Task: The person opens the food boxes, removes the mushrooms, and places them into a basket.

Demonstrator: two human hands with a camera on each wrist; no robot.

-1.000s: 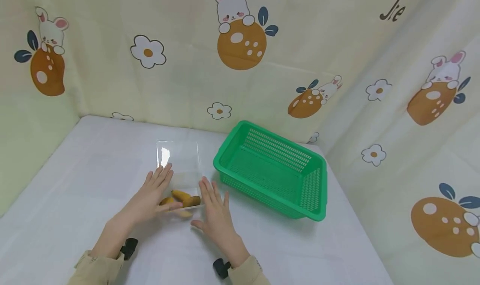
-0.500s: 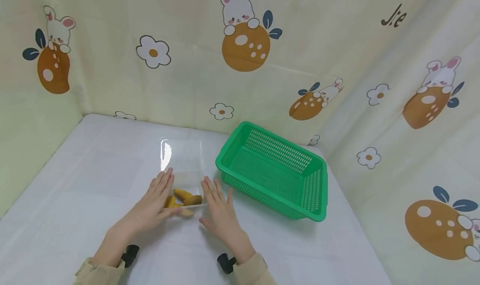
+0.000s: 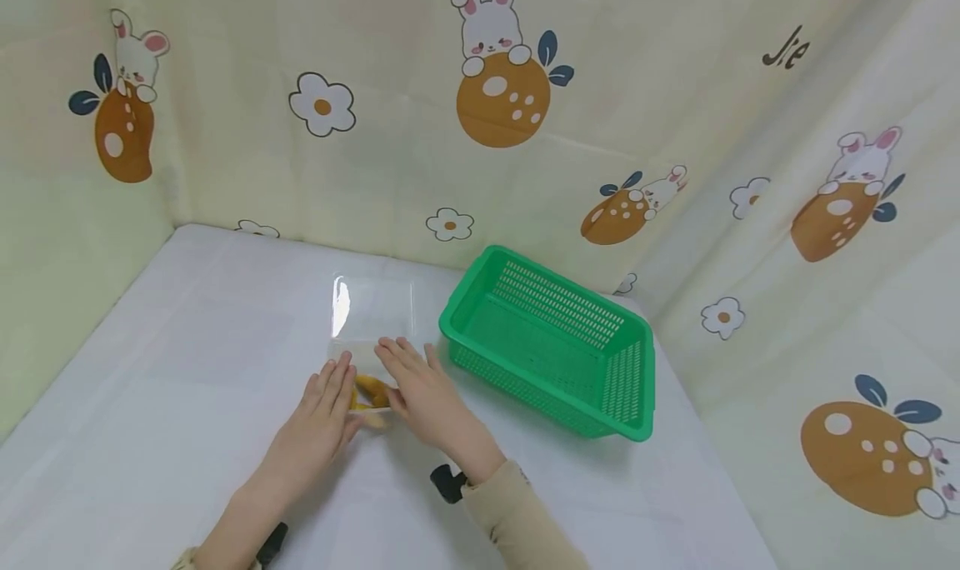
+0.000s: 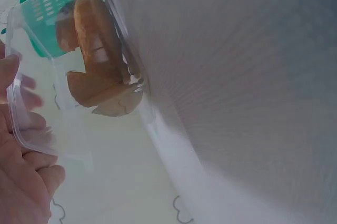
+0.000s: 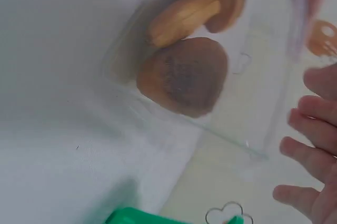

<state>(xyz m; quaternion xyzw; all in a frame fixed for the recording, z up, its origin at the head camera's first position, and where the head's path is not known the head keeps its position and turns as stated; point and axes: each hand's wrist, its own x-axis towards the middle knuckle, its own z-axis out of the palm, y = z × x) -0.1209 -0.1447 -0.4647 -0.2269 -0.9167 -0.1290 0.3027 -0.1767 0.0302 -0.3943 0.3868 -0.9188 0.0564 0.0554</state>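
Note:
A clear plastic box [image 3: 371, 357], its transparent lid [image 3: 373, 306] laid back behind it, stands on the white table. Inside lie several yellow-brown pieces [image 3: 372, 389], one long [image 5: 184, 19] and one rounded [image 5: 184, 76]; their exact kind is unclear. My left hand [image 3: 309, 424] is at the box's left side, fingers straight and close together, hiding that wall. Extended over its right side is my right hand [image 3: 427, 399], its thumb near the front rim. In the right wrist view, the right hand's fingers [image 5: 303, 158] are spread beside the box.
A green slotted basket [image 3: 551, 345] stands right of the box, with nothing in it. Behind the table [image 3: 225, 320] hangs a pale curtain [image 3: 382, 178] printed with rabbits and flowers, which also covers both sides.
My right hand has moved left and forward, over the box's right part, closer to the left hand. The left hand has shifted slightly right. The camera view has turned a little left.

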